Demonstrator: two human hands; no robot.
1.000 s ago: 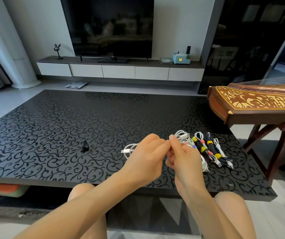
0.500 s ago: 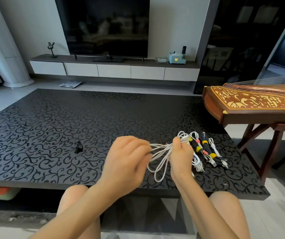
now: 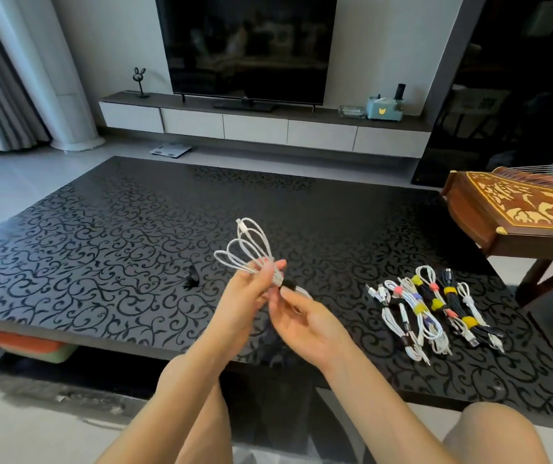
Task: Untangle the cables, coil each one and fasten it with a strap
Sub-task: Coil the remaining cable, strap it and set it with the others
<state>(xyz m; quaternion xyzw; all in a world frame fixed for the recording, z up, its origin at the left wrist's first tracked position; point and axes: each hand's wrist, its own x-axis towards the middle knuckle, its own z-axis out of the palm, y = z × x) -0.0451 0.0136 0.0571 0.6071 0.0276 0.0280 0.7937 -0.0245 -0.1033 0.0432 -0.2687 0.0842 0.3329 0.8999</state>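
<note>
Black scroll-patterned table fills the foreground of a living room. Above its near edge the left hand pinches the white cable just below its fanned loops, fingers and thumb closed round the gathered strands. The right hand nips the black strap wrapped at the coil's waist. Fastening looks to be the step in hand; the strap's loose end probably needs pulling snug and pressing down without letting a loop slip. The cable is thin and glossy, folded into several even loops. A spare strap lies to the left, finished bundles to the right.
</note>
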